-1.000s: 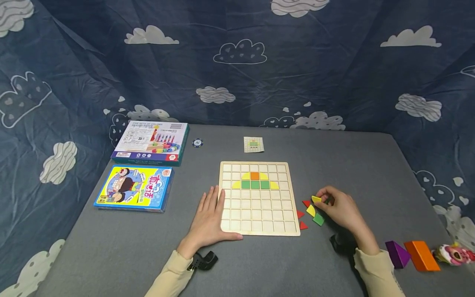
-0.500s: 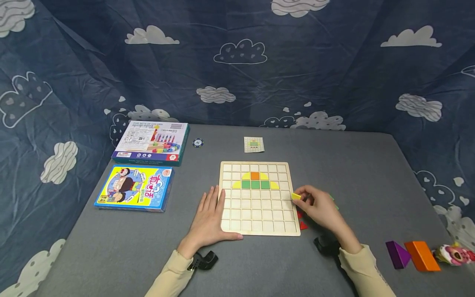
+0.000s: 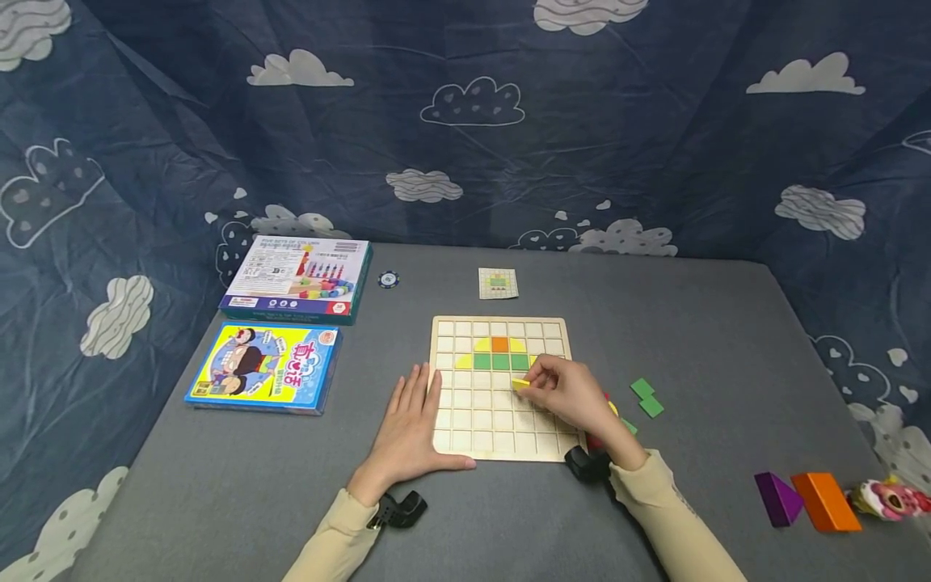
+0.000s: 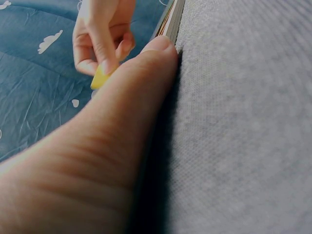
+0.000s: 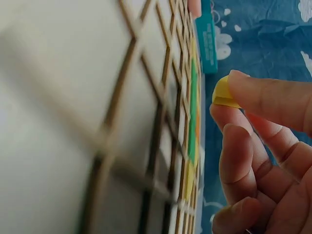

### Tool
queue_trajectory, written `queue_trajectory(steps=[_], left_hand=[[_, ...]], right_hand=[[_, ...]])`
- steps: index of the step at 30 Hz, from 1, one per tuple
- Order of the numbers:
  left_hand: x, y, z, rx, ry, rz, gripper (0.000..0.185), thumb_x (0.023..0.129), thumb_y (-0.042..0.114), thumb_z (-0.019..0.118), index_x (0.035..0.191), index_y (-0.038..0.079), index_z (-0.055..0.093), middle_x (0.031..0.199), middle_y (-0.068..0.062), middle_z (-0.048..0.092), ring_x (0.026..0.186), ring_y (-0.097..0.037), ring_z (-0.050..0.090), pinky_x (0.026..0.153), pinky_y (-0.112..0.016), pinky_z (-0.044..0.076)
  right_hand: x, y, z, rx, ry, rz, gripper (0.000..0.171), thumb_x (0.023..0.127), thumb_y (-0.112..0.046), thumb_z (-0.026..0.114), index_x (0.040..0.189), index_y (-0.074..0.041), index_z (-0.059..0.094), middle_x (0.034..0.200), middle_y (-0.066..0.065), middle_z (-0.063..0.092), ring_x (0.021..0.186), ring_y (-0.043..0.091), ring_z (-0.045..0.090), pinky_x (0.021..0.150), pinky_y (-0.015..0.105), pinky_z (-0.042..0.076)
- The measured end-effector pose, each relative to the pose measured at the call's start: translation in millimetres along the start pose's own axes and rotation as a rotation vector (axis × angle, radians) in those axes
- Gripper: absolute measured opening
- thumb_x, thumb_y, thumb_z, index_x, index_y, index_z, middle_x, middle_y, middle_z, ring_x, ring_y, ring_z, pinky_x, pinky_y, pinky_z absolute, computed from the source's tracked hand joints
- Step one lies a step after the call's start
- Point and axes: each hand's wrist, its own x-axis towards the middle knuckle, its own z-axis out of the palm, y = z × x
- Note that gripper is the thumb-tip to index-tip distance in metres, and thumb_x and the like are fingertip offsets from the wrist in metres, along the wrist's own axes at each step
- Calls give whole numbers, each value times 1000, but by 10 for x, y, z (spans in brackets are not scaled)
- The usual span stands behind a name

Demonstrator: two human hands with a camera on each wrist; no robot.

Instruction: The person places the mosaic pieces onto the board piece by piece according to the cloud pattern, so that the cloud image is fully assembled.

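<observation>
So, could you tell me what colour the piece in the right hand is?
Yellow. The piece shows best in the right wrist view, pinched in the right hand.

A grey felt-like table point(image 3: 713, 323) fills the lower part of the head view, lit evenly from above. Behind it and on both sides hangs a creased dark blue cloth point(image 3: 655, 145) printed with white clouds and small hearts, closing off the space like a tent. The cloth drapes down past the table's left and right edges.
</observation>
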Motion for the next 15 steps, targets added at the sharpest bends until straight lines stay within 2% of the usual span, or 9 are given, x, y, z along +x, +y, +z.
queue_trajectory(steps=[3,8,15], left_hand=[[0,4,2,1,-5,0,134,60,84,60,151,-1,11,155,-23,7,143,-33,1,113,-44,1],[0,3,-3,7,-6,1,134,60,85,59,150,-1,11,155,-23,7,143,-32,0,113,-44,0],[2,2,-10,10,0,7,133,61,85,58,150,-2,12,155,-23,8,143,-31,1,113,-44,1]], right_hand=[[62,-63,64,-12,-8,-5,17,75,-16,81,77,-15,64,67,-8,61,52,10,50,48,26,38],[166,-187,165,-11,-48,42,13,79,-17,79,78,-14,66,66,-7,61,50,11,47,46,27,35],[302,-318,321,-4,-71,80,7,81,-16,75,81,-12,69,67,-8,63,53,11,53,51,28,41]])
